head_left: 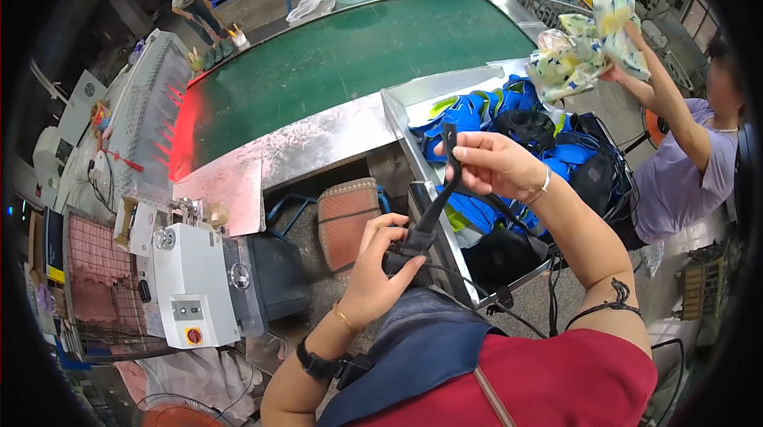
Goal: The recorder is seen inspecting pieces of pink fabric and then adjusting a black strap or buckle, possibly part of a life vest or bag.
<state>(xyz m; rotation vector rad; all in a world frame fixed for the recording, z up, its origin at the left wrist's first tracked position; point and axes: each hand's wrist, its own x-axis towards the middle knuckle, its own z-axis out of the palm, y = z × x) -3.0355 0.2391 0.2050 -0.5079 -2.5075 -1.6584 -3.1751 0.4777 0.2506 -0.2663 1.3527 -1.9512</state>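
A black strap (433, 215) is stretched between my two hands in front of my body. Its lower end widens into a dark bulky piece, which my left hand (372, 274) holds between thumb and fingers. My right hand (509, 165) pinches the strap near its upper end, and a short flat tip (450, 135) sticks up past the fingers. Beneath my right forearm lies a metal-sided tray (395, 121) heaped with blue and lime-green fabric pieces (469, 115) and black straps or cords. What exactly the dark piece is, I cannot tell.
A green conveyor belt (358, 50) runs beyond, lit red at its left end. A white machine (195, 284) stands at left, a brown-seated chair (347, 216) under the table edge. At right a co-worker (683, 149) lifts patterned fabric (588, 50); another person (195, 2) bends at far left.
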